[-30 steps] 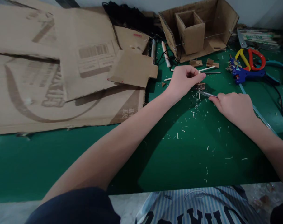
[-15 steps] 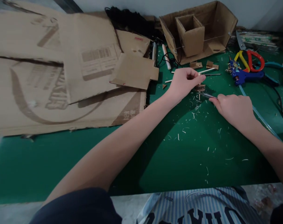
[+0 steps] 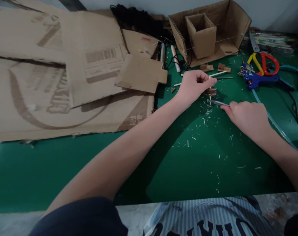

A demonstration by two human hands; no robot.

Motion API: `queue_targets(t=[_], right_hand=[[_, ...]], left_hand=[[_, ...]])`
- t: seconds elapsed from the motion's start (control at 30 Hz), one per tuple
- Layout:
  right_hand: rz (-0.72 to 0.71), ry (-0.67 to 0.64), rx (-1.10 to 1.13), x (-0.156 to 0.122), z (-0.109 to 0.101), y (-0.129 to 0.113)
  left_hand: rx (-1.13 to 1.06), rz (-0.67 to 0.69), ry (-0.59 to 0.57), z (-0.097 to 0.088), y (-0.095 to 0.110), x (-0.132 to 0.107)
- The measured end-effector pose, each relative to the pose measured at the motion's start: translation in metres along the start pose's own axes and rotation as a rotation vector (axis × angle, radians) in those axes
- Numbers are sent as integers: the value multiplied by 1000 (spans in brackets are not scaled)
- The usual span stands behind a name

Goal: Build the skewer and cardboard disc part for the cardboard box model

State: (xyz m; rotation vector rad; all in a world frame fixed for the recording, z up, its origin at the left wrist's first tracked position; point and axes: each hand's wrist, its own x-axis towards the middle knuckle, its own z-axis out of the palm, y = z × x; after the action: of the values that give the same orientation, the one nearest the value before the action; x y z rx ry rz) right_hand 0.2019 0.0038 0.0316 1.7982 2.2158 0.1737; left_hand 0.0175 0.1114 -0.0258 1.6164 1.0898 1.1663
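Note:
My left hand (image 3: 194, 84) pinches the upper end of a thin wooden stick (image 3: 210, 98), which passes through a small block of layered corrugated cardboard (image 3: 211, 92). The stick's pale lower end pokes out beneath the block. My right hand (image 3: 248, 116) is closed round a knife whose narrow blade (image 3: 218, 102) points left, its tip at the stick's lower end. Most of the knife's handle is hidden in my fingers. Curled pale shavings (image 3: 204, 121) lie on the green mat (image 3: 178, 170) below.
Cardboard sheets (image 3: 94, 88) cover the left side. An open cardboard box (image 3: 229, 29) stands at the back. To the right lie a blue glue gun (image 3: 260, 79), scissors with a red handle (image 3: 270, 64) and a clear glue stick (image 3: 276, 123). More thin sticks (image 3: 217, 74) rest behind my left hand.
The knife blade has shifted down from beside the cardboard block to the stick's lower end, baring more of the stick. My left hand has stayed almost in place.

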Motion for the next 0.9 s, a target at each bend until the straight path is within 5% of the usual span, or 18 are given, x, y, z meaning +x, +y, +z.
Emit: queue_targets(t=[0.17,0.37,0.6,0.9], right_hand=[[-20,6,-21,-12,-2,5],[27,123,-13,6,4,6],[-26,-58,-29,-9,-4,5],[15,108,-14,6,2,4]], left_hand=[[25,-21,-8,0,3,-1],[26,-22,-23,0,6,-1],[33,-29,-23,0,8,-2],[13,8,-15,1,6,-1]])
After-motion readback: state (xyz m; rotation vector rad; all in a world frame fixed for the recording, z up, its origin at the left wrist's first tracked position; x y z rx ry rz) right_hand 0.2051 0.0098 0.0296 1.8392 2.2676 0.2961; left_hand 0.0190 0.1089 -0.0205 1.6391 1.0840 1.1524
